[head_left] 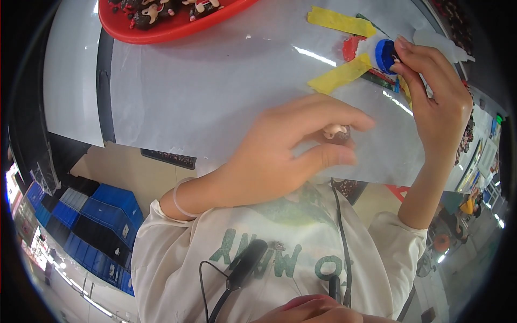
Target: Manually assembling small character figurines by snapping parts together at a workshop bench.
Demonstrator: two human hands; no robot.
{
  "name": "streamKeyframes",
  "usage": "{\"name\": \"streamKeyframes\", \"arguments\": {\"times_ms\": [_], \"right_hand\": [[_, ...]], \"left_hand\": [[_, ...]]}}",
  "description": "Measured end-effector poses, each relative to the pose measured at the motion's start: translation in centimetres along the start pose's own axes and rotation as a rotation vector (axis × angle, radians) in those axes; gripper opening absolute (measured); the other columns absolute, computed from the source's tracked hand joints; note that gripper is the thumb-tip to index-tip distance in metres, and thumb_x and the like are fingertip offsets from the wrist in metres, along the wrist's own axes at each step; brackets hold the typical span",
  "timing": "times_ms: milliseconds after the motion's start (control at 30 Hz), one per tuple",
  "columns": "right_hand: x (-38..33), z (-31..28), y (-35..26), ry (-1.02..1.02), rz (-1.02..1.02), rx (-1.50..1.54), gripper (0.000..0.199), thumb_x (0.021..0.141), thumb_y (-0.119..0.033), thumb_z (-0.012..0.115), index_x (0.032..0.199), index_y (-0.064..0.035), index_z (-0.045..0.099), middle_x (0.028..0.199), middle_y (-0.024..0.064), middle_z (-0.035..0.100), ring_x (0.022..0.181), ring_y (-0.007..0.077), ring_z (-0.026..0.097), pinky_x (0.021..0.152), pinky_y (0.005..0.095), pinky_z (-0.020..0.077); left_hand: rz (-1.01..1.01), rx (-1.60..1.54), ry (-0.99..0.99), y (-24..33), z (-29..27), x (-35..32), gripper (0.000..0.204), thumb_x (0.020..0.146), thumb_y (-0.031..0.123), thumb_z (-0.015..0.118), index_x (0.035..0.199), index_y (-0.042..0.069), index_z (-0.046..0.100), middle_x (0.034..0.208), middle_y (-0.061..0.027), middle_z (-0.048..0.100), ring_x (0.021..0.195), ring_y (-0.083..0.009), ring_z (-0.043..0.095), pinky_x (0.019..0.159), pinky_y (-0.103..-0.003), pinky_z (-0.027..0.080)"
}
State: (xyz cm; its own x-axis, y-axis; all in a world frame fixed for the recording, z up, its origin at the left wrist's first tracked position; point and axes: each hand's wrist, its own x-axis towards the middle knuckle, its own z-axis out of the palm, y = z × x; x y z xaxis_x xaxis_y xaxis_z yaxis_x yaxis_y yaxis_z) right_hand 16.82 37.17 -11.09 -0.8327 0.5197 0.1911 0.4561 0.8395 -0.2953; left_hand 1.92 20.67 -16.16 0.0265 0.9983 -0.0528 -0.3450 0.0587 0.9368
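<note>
My left hand [291, 145] is curled over the near part of the white work surface [188, 102]. Between its thumb and fingers is a small cream and dark brown figurine [336, 132], partly covered by the fingers. At the far right, my right hand [436, 86] has thumb and forefinger drawn together at the right rim of a round blue cap [383, 56]. A tiny pale and dark bit shows by those fingertips, too small to name. Beside the cap lie a red paint-like patch [351, 48] and two strips of yellow tape [340, 75].
A red tray [161, 36] with several similar figurines stands at the far left. A white squeeze bottle [439, 46] lies behind my right hand. Blue crates [110, 210] are stacked on the floor at left. Dark cables [344, 253] hang before my shirt.
</note>
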Motion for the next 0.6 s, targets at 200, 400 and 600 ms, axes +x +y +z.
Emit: {"name": "streamKeyframes", "arguments": {"times_ms": [200, 400, 600], "right_hand": [[-0.1, 0.2, 0.2, 0.014, -0.039, -0.029, 0.017, 0.072, 0.003, 0.067, 0.089, 0.0009, 0.065, 0.093, 0.0071, 0.066, 0.082, 0.0161, 0.064, 0.072, 0.0229, 0.0498], [-0.8, -0.1, -0.3, 0.164, -0.06, 0.002, 0.019, 0.074, 0.004, 0.065, 0.093, 0.0023, 0.064, 0.098, 0.0096, 0.064, 0.084, 0.0159, 0.063, 0.075, 0.0222, 0.0488], [-4.4, -1.6, -1.5, 0.235, 0.19, 0.557, 0.024, 0.078, 0.008, 0.059, 0.103, 0.0095, 0.058, 0.105, 0.0219, 0.059, 0.098, 0.026, 0.059, 0.081, 0.0286, 0.0494]], "left_hand": [[0.077, 0.13, -0.03, 0.1, -0.3, 0.2, 0.037, 0.075, 0.001, 0.067, 0.11, -0.003, 0.056, 0.106, -0.0124, 0.056, 0.086, -0.0164, 0.057, 0.072, -0.027, 0.048], [0.038, -0.17, 0.127, 0.2, 0.3, -0.1, 0.037, 0.073, 0.001, 0.069, 0.107, -0.005, 0.057, 0.105, -0.0136, 0.057, 0.088, -0.0176, 0.058, 0.076, -0.029, 0.051], [0.125, -0.061, 0.066, 0.1, 0.4, 0.2, 0.037, 0.075, 0.002, 0.068, 0.109, -0.006, 0.055, 0.107, -0.015, 0.056, 0.088, -0.0199, 0.059, 0.078, -0.03, 0.05]]}}
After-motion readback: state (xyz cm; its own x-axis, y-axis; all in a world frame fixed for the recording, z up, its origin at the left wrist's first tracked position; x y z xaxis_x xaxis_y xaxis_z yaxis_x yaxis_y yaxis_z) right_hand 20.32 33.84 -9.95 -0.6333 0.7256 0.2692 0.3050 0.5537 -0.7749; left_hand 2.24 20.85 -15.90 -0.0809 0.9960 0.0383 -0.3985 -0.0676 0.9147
